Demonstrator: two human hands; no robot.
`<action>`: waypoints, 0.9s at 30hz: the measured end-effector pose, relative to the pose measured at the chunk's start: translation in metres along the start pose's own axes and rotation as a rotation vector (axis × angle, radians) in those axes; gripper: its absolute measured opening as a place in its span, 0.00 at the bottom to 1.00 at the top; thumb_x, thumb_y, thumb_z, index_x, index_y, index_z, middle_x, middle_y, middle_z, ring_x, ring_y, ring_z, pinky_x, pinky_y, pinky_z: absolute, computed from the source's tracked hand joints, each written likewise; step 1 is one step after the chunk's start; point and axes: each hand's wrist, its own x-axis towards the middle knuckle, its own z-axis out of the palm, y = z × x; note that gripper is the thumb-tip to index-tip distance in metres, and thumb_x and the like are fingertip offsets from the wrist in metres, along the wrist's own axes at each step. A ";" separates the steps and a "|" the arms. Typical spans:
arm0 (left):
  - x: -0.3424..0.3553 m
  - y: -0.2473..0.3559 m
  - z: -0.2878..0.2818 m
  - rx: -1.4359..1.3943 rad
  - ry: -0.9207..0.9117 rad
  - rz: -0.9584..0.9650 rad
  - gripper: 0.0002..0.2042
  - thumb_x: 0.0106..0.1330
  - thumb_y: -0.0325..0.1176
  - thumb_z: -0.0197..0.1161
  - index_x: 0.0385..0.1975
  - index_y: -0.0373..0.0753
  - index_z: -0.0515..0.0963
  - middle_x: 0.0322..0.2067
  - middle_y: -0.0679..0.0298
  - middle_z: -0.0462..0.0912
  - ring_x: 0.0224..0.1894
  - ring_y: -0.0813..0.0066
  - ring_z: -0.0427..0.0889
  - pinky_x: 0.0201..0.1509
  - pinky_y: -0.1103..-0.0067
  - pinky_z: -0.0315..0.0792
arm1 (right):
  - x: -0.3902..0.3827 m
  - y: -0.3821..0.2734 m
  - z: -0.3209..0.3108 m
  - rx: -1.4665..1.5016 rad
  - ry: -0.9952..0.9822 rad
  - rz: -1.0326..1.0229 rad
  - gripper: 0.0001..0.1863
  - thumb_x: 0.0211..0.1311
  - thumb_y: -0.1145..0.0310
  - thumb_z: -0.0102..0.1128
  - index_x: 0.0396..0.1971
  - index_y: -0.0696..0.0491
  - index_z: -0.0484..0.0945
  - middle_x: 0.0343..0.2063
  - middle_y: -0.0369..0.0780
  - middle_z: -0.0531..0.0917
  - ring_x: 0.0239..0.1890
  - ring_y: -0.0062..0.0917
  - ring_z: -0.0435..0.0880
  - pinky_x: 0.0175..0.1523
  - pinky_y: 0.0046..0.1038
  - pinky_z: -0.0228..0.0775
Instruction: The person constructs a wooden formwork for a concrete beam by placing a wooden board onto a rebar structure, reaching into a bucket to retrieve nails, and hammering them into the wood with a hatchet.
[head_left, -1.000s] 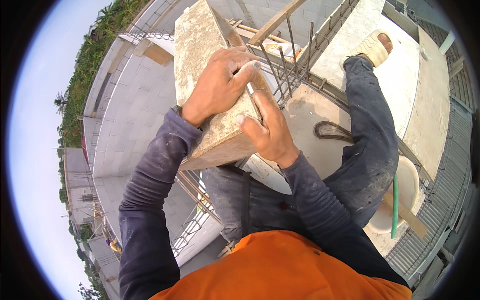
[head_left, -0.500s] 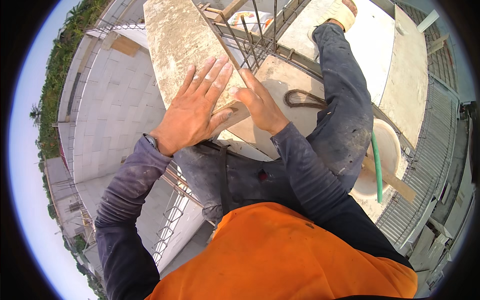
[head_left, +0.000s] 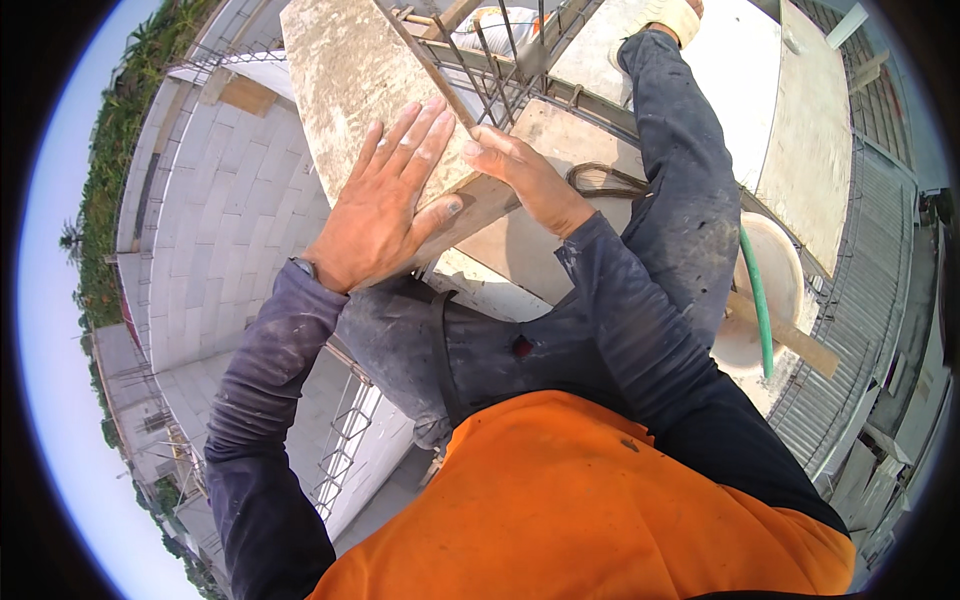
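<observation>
A long, cement-stained board [head_left: 345,85] stretches away from me at the upper left, its near end close to my lap. My left hand [head_left: 378,215] lies flat on its face, fingers stretched forward and thumb out to the side near the end edge. At the board's right edge is my right hand [head_left: 530,180], closed round the near corner with the thumb on top. Its other fingers are partly hidden by the board. Both hands carry whitish dust.
Upright steel rebar [head_left: 490,70] stands right beyond the board. A loop of thin wire [head_left: 606,181] lies on a panel beside my outstretched leg [head_left: 680,170]. Farther right are a round tub [head_left: 775,260], a green hose [head_left: 755,295] and a wooden strip [head_left: 795,345]. A block wall [head_left: 235,220] drops away at left.
The view has shifted slightly. My right hand sits a little farther up the board's edge, with its wrist angled outward. My left hand stays flat on the board.
</observation>
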 end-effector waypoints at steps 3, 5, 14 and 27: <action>0.002 0.001 0.003 -0.003 -0.012 0.010 0.40 0.80 0.54 0.55 0.84 0.42 0.51 0.84 0.53 0.51 0.85 0.50 0.47 0.87 0.52 0.41 | -0.001 -0.002 -0.005 -0.110 -0.030 -0.052 0.30 0.77 0.56 0.54 0.65 0.67 0.75 0.64 0.48 0.78 0.67 0.29 0.75 0.72 0.27 0.64; 0.008 -0.001 0.000 -0.005 -0.017 0.014 0.40 0.80 0.53 0.56 0.84 0.41 0.51 0.84 0.53 0.51 0.85 0.49 0.47 0.87 0.51 0.41 | 0.004 -0.019 -0.005 -0.225 -0.071 -0.105 0.30 0.76 0.57 0.55 0.64 0.69 0.74 0.60 0.48 0.81 0.63 0.28 0.78 0.69 0.28 0.66; 0.003 0.011 -0.012 0.003 -0.073 0.004 0.41 0.77 0.54 0.59 0.83 0.40 0.53 0.83 0.52 0.53 0.85 0.47 0.49 0.87 0.49 0.40 | -0.021 -0.006 0.029 -0.283 0.194 -0.237 0.25 0.78 0.61 0.50 0.63 0.66 0.71 0.53 0.54 0.81 0.55 0.38 0.81 0.62 0.36 0.71; 0.007 -0.006 -0.008 -0.072 -0.085 0.016 0.41 0.75 0.51 0.63 0.82 0.37 0.56 0.82 0.48 0.55 0.84 0.44 0.50 0.86 0.47 0.40 | -0.002 0.033 0.051 -0.360 0.382 -0.397 0.22 0.76 0.63 0.54 0.58 0.67 0.73 0.49 0.60 0.80 0.51 0.54 0.80 0.59 0.44 0.73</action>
